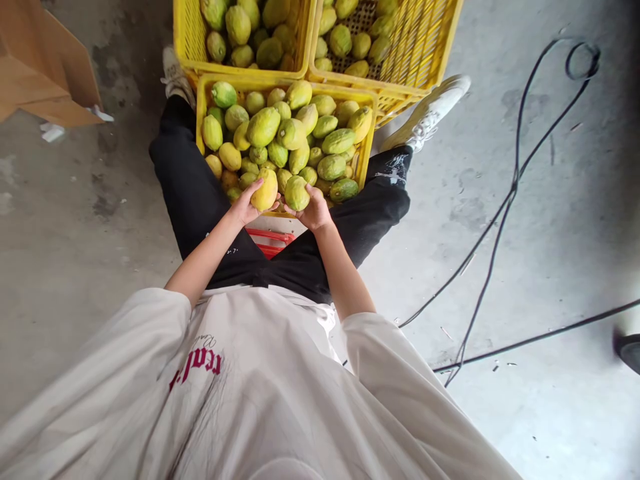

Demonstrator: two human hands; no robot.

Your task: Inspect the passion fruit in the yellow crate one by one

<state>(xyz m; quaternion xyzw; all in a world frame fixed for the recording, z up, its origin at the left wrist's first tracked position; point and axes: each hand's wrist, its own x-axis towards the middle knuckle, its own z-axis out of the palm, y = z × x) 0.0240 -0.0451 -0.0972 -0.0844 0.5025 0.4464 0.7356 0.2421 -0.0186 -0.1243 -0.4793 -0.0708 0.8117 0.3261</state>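
My left hand (246, 206) is closed around a smooth yellow, lemon-like oval fruit (264, 190). In my right hand (316, 209) is a greener, rounder fruit (297, 193) of similar kind, gripped by the fingers and thumb. Both hands are side by side over the near rim of a yellow plastic crate (200, 110), the two fruits only a small gap apart. Many more yellow-green fruits (263, 127) are heaped in that crate, some greener with faint stripes (339, 141).
Two more yellow crates (181, 33) (430, 47) with similar fruit stand behind. My legs flank the near crate, with a red slatted item (270, 241) between them. An open cardboard box (45, 67) is on the left; black cables (513, 190) cross the concrete floor on the right.
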